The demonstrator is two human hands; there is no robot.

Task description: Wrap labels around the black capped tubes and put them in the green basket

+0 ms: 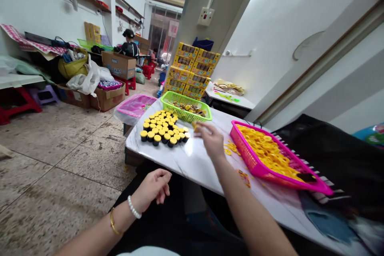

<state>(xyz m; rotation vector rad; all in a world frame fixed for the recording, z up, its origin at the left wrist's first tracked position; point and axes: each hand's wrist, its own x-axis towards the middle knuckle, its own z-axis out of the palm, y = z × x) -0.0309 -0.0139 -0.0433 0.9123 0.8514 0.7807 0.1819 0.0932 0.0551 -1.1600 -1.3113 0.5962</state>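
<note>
My right hand (211, 140) reaches over the white marbled table (192, 164), its fingertips closed on a small yellow-brown piece (196, 126) that motion blurs. Just left of it stand many small black jars with yellow lids (162, 132), grouped upright on the tabletop. Behind them, a green basket (183, 117) contains small yellow and brown pieces (192, 109). Over my lap, short of the table's near edge, my left hand (154, 188) is loosely curled with nothing visible in it. A white bead bracelet and a gold bangle circle that wrist.
A pink basket (255, 168) full of yellow rings (264, 148) sits at the right, with loose rings (231, 148) beside it. A pink tray (136, 106) lies beyond the left corner. Stacked yellow boxes (189, 74) rise behind the table. Another person (129, 44) sits farther back.
</note>
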